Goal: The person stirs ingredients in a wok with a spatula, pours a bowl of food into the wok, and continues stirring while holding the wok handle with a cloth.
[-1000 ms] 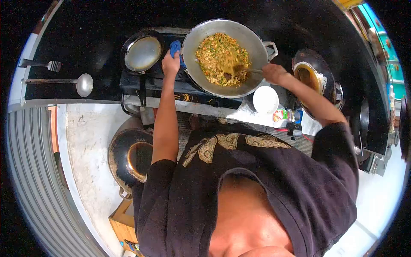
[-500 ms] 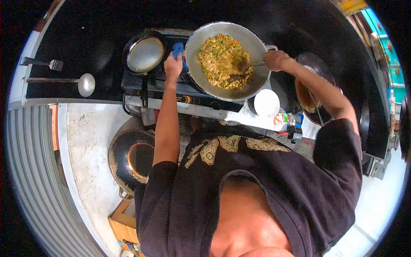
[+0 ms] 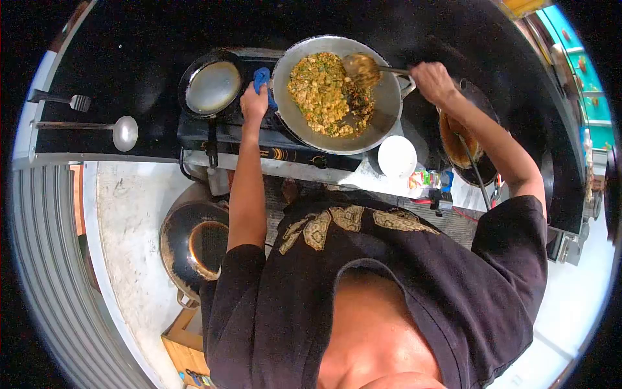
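Note:
A wide metal wok [image 3: 389, 113] sits on the stove, holding a chopped yellow, green and brown food mix [image 3: 317, 87]. At its left rim, my left hand [image 3: 254, 102] is closed on a blue cloth [image 3: 261, 79]; the wok's handle on that side is hidden. My right hand [image 3: 433, 83] grips the handle of a ladle [image 3: 363, 70] beyond the right rim. The ladle's rounded head, coated with food, is raised over the upper right of the wok. A darker patch of food shows below it.
Left of the wok, a small black frying pan [image 3: 214, 87] contains pale liquid. A white bowl [image 3: 396, 157] stands at the front, beside small packets [image 3: 424, 179]. Another dark pan [image 3: 476, 152] is on the right. A second ladle [image 3: 125, 133] and a fork-like turner [image 3: 80, 102] lie far left.
My right hand has moved the ladle up from the middle of the food toward the wok's upper right. The food has shifted left. My left hand keeps its hold on the cloth.

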### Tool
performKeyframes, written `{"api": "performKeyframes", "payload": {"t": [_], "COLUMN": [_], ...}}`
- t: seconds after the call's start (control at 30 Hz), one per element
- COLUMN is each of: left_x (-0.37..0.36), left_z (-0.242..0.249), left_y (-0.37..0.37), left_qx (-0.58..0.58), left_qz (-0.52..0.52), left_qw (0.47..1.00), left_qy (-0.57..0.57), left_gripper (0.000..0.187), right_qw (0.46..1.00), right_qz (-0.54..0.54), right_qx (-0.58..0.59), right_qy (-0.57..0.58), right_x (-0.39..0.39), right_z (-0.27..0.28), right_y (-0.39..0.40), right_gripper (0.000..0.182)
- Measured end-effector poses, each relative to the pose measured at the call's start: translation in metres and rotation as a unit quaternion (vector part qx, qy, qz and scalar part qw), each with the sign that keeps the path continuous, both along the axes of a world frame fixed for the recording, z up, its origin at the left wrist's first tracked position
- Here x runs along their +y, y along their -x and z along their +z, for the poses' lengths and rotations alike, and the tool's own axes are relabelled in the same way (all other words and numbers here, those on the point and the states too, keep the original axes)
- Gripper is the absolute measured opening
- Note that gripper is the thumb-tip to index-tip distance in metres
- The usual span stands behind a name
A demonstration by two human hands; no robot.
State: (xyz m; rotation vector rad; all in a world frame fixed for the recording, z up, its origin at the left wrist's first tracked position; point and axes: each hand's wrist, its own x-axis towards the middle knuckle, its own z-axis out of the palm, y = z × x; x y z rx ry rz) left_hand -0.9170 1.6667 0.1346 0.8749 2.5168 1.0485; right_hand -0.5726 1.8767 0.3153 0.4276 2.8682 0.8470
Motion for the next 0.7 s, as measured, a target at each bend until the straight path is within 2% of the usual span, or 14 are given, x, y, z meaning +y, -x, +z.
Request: {"api": "performKeyframes", "payload": {"t": [0.13,0.2,0.23,0.27,0.3,0.4,0.47,0.57,0.67,0.7], "left_x": [0.002,0.002,-0.001,0.0,0.0,0.004,0.003,0.0,0.0,0.0], "left_z": [-0.018,-0.011,-0.007,-0.007,-0.009,-0.031,-0.035,-0.02,-0.017,-0.014], "left_y": [0.007,0.004,0.005,0.005,0.005,0.014,0.013,0.013,0.01,0.01], "left_qx": [0.025,0.043,0.004,0.014,0.024,0.045,0.076,-0.006,0.01,-0.022], "left_qz": [-0.008,0.0,-0.033,-0.028,-0.024,-0.02,-0.005,-0.042,-0.011,-0.015], "left_qw": [0.999,0.999,0.999,0.999,0.999,0.998,0.996,0.999,1.0,0.999], "left_qy": [-0.026,-0.025,-0.038,-0.038,-0.037,-0.044,-0.043,-0.023,-0.012,-0.018], "left_gripper": [0.042,0.044,0.048,0.049,0.05,0.051,0.05,0.047,0.043,0.045], "right_qw": [0.999,0.998,0.996,0.991,0.995,0.991,0.994,0.993,0.983,0.988], "right_qz": [0.024,-0.053,-0.082,-0.111,0.014,-0.031,0.021,0.085,0.182,0.149], "right_qx": [0.02,-0.01,-0.015,-0.021,0.086,0.028,-0.021,-0.022,0.011,-0.037], "right_qy": [-0.012,0.014,0.039,0.065,0.039,0.131,0.108,0.077,0.012,-0.008], "right_x": [0.031,0.041,0.047,0.053,0.08,0.097,0.091,0.071,0.041,0.043], "right_z": [-0.007,-0.016,-0.02,-0.027,-0.053,-0.05,-0.037,-0.026,-0.007,-0.008], "right_y": [0.018,0.035,0.045,0.054,0.047,0.072,0.079,0.075,0.062,0.054], "right_gripper": [0.008,0.008,0.009,0.01,0.014,0.018,0.018,0.015,0.031,0.039]}}
